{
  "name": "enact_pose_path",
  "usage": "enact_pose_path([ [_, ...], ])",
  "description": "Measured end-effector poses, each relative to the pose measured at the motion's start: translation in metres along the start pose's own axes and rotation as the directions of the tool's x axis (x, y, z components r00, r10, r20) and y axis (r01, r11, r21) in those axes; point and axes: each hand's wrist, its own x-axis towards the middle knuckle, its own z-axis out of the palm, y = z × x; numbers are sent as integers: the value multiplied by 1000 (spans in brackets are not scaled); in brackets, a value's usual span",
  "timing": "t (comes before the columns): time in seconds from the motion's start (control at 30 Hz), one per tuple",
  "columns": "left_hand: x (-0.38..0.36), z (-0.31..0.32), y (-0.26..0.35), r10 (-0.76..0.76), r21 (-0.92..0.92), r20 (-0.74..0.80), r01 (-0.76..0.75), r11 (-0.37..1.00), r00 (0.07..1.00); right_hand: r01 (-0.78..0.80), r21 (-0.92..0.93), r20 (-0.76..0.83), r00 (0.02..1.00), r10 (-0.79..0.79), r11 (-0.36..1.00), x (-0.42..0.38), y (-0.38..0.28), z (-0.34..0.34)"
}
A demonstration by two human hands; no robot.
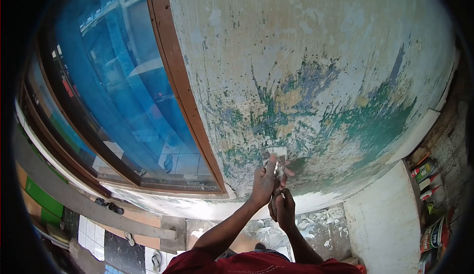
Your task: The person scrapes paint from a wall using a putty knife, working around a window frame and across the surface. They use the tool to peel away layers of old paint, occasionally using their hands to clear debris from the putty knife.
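Observation:
In front of me, a paint scraper (279, 152) has its wide, pale-smeared metal blade close to the wall (316, 108); whether the edge touches is hard to see. My right hand (285, 206) is wrapped round its handle, below the blade. Higher up, my left hand (265, 181) holds the scraper near the blade, thumb along the front and fingertips showing on the right side. Patches of green, bluish-grey and yellowish old paint cover the wall around the blade, with flaked, scratched areas. Both hands look dusty.
A brown-framed window (180, 79) with reflective blue glass stands to the left. Paint flakes litter the floor (321, 234) below. At the right are bottles (424, 170) and a labelled tub (434, 237). Sandals (156, 260) lie at the lower left, by a curved grey ledge (133, 224).

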Motion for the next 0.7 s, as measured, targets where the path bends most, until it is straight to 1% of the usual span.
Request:
enact_pose_path([
  [0.03,-1,2,11,23,-34,8,-23,999,1000,-2,4,32,999,2,1000,3,-13,4],
  [0.13,1,10,49,69,2,26,-69,998,997,-5,45,58,998,3,999,15,-54,26],
  [0.17,4,14,60,94,17,34,-95,995,995,27,44,84,996,-31,999,19,-65,32],
  [0.27,6,38,110,147,-4,65,-147,989,987,65,11,72,995,-66,998,27,-108,50],
  [0.37,10,40,118,221,12,106,-223,975,969,132,55,12,991,-133,990,32,-119,65],
  [0.47,9,28,102,136,52,122,-144,988,983,153,48,22,988,-154,987,25,-100,59],
  [0.5,10,31,103,141,44,90,-145,988,986,158,16,-13,987,-158,987,25,-103,61],
  [0.6,10,46,129,158,-9,121,-158,987,980,126,8,56,990,-126,992,32,-129,60],
  [0.63,14,50,137,194,12,117,-197,980,974,114,29,16,993,-115,993,34,-139,66],
  [0.7,12,48,135,188,25,136,-193,981,973,121,72,26,992,-123,990,32,-138,69],
])
